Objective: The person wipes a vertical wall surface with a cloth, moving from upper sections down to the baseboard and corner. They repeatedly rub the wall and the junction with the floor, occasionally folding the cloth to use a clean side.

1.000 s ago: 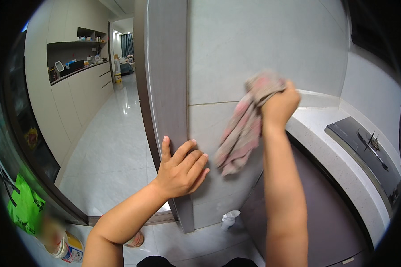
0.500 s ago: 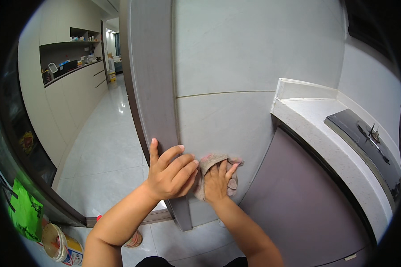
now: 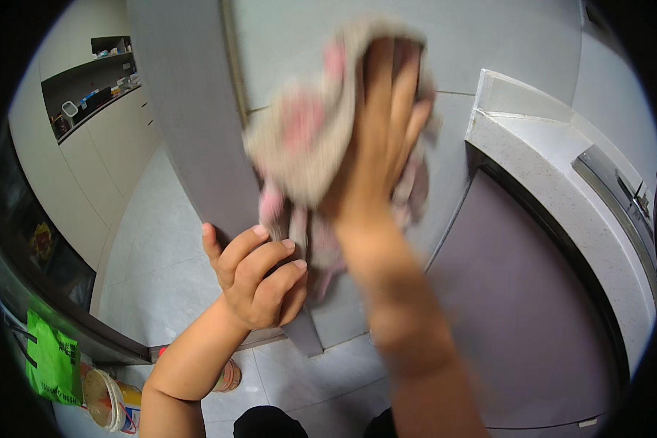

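Note:
A beige and pink cloth (image 3: 299, 139), blurred by motion, hangs in loose folds from my right hand (image 3: 376, 146). The fingers of that hand are tucked under one of its folds, in front of the pale wall tiles (image 3: 460, 44). Whether the cloth touches the wall, I cannot tell. Lower and to the left, my left hand (image 3: 259, 281) is beside the grey door frame (image 3: 179, 87). Its fingers are bent and apart, with nothing seen in them. The left thumb is hidden.
On the right, a speckled white counter (image 3: 562, 175) tops a mauve panel (image 3: 518, 306). A green bag (image 3: 55, 358), a bucket (image 3: 106, 398) and a jar (image 3: 228, 376) stand at lower left. Beyond the doorway are pale cabinets (image 3: 98, 171) with items on shelves.
My right hand has lifted the cloth from low on the wall to higher up, nearer the camera. My left hand keeps nearly the same pose. The view has shifted a little.

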A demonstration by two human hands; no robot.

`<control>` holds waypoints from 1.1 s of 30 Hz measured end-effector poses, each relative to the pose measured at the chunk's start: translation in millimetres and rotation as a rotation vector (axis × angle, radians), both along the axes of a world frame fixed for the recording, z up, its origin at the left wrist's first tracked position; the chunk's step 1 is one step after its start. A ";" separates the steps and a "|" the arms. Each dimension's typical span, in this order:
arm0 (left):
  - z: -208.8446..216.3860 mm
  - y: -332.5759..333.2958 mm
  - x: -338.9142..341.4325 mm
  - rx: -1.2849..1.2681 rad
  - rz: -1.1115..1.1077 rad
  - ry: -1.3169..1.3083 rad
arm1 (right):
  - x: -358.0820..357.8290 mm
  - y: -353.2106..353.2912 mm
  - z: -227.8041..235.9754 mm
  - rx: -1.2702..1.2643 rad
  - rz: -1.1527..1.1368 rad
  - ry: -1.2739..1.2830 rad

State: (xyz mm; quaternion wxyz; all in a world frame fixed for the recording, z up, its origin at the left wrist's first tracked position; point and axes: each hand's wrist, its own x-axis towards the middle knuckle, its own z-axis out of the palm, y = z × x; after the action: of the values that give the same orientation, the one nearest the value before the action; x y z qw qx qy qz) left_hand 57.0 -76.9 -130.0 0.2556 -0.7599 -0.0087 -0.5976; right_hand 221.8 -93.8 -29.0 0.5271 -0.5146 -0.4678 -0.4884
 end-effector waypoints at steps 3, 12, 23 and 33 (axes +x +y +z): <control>1.8 -5.4 8.0 0.010 0.061 -0.009 | -8.3 -3.8 -109.3 -0.084 -0.027 0.220; 4.5 -4.4 13.9 0.042 0.200 0.050 | -36.2 -26.2 -345.8 -0.425 0.174 0.647; 4.5 -9.0 10.3 0.023 0.265 0.097 | 83.8 -18.4 -64.7 -0.048 0.184 0.349; 7.1 -10.2 20.4 0.042 0.265 0.076 | 27.3 -21.7 -318.9 -0.086 -0.044 0.729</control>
State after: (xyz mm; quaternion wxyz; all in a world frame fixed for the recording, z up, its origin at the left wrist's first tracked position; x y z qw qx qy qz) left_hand 77.3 -87.2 -122.9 0.3482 -0.7686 -0.0867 -0.5295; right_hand 249.2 -115.5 -347.9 0.6265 -0.6865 -0.2582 -0.2638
